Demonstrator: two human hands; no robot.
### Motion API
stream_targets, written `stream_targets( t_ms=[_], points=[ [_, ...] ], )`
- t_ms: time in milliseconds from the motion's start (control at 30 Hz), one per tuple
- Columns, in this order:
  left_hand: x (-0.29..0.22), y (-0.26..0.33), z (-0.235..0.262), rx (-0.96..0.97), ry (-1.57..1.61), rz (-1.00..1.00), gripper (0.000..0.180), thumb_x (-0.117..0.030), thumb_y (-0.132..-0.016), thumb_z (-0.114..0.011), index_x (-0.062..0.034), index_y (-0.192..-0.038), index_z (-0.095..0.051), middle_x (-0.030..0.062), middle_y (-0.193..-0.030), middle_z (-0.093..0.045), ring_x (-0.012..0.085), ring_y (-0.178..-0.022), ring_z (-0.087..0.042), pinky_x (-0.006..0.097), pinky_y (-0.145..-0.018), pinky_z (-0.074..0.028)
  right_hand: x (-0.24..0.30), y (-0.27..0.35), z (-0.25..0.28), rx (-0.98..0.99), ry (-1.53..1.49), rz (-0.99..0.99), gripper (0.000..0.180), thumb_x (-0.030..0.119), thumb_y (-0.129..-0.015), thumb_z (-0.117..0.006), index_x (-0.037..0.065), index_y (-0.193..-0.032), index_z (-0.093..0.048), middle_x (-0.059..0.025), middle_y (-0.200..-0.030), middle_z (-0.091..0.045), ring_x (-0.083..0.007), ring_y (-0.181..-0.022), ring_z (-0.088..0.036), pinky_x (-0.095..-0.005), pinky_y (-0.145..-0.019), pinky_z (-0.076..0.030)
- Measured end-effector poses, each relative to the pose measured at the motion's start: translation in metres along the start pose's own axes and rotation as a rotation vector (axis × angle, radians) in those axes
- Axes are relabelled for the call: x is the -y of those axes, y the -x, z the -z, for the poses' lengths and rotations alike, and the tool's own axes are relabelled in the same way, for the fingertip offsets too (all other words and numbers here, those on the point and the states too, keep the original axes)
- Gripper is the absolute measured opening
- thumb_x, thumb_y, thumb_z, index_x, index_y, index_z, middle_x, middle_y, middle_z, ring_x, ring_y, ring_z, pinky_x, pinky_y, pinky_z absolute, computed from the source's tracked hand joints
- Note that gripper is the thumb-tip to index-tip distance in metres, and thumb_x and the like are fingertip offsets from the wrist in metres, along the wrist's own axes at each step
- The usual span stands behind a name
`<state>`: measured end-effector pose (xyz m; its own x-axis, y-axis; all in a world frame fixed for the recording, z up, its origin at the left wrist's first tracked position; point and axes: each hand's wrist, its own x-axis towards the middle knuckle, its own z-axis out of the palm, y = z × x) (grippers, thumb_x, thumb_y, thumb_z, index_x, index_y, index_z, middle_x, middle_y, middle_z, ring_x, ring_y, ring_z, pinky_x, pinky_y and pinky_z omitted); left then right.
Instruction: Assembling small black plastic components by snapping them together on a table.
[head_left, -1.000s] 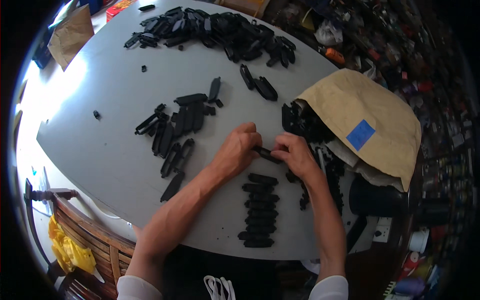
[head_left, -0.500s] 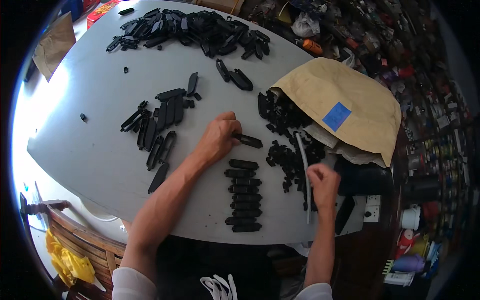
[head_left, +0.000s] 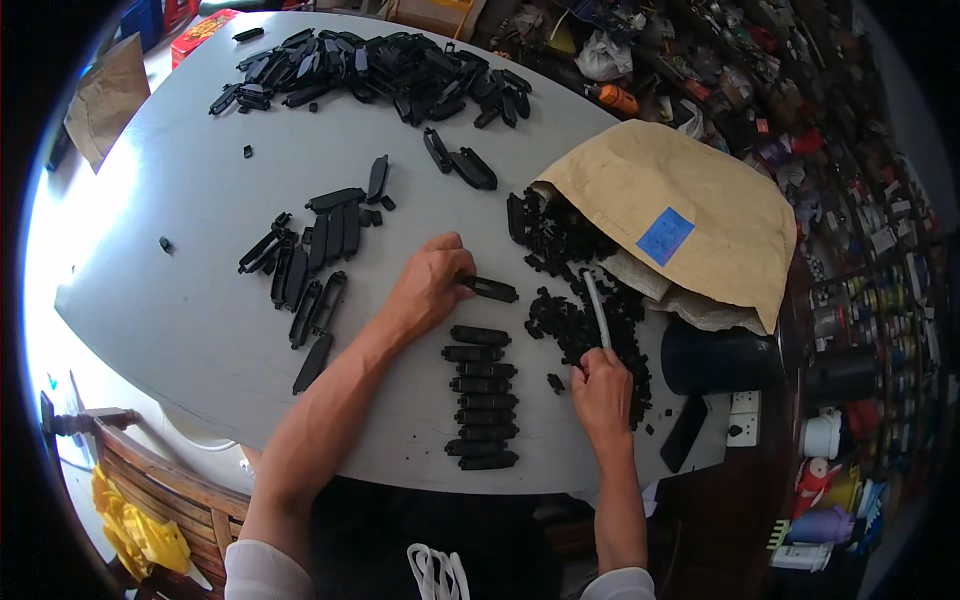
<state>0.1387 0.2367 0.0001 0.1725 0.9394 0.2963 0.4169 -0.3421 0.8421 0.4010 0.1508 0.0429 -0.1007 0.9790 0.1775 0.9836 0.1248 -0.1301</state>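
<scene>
My left hand (head_left: 432, 284) pinches one end of a long, narrow black plastic part (head_left: 491, 290) with an opening along it. Just below, several similar black parts (head_left: 486, 402) lie crosswise in a column. My right hand (head_left: 603, 392) has its fingers drawn together at the edge of a heap of small black pieces (head_left: 560, 318); whatever is between them is hidden. A pale grey strip (head_left: 596, 305) runs from the heap to under this hand, and I cannot tell whether the fingers grip it. One loose black piece (head_left: 555, 383) lies beside my right fingertips.
A tan sack (head_left: 690, 190) with a blue patch lies open toward the small pieces. Left of my left hand is a loose group of black parts (head_left: 335, 235); a large pile (head_left: 370, 70) sits at the far edge. A black phone-like slab (head_left: 684, 433) lies near right.
My right hand has moved left, from beside the grey strip to over its near part. My left hand keeps hold of the black part in nearly the same place.
</scene>
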Motion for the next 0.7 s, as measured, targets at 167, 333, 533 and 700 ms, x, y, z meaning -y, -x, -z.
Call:
stream_targets(
  t_ms=[167, 333, 533, 700],
  points=[
    [-0.001, 0.001, -0.001, 0.005, 0.024, -0.019, 0.026, 0.005, -0.059, -0.074, 0.0005, -0.081, -0.061, 0.0099, -0.081, -0.051, 0.0270, -0.077, -0.056, 0.037, -0.068, -0.046, -0.010, -0.006, 0.002, -0.081, 0.020, 0.060, 0.007, -0.002, -0.076, -0.064, -0.001, -0.078, -0.057, -0.0154, -0.074, -0.059, -0.0311, -0.064, -0.061, -0.0382, -0.058, -0.048],
    [-0.004, 0.000, 0.001, 0.006, 0.022, -0.005, 0.026, 0.005, -0.060, -0.074, 0.0008, -0.082, -0.061, 0.0102, -0.082, -0.052, 0.0279, -0.080, -0.056, 0.037, -0.070, -0.046, -0.019, -0.009, 0.007, -0.057, -0.264, -0.092, 0.005, -0.001, -0.079, -0.063, -0.001, -0.078, -0.058, -0.0147, -0.068, -0.059, -0.0237, -0.056, -0.059, -0.0334, -0.053, -0.047],
    [-0.003, 0.001, 0.000, -0.005, 0.003, -0.021, 0.026, 0.004, -0.060, -0.075, 0.0008, -0.082, -0.061, 0.0099, -0.083, -0.053, 0.0285, -0.081, -0.056, 0.037, -0.070, -0.046, -0.002, -0.007, 0.009, 0.177, -0.053, 0.096, 0.012, 0.003, -0.080, -0.065, 0.001, -0.083, -0.054, -0.0166, -0.080, -0.056, -0.0306, -0.073, -0.060, -0.0389, -0.065, -0.049],
    [-0.001, 0.000, 0.001, 0.004, 0.012, -0.018, 0.026, 0.004, -0.060, -0.075, 0.0006, -0.082, -0.061, 0.0098, -0.084, -0.053, 0.0285, -0.082, -0.056, 0.037, -0.071, -0.046, -0.005, -0.006, 0.001, 0.208, 0.149, 0.224, 0.016, 0.000, -0.079, -0.063, 0.003, -0.083, -0.047, -0.0176, -0.084, -0.052, -0.0387, -0.085, -0.057, -0.0452, -0.073, -0.049]
  ],
)
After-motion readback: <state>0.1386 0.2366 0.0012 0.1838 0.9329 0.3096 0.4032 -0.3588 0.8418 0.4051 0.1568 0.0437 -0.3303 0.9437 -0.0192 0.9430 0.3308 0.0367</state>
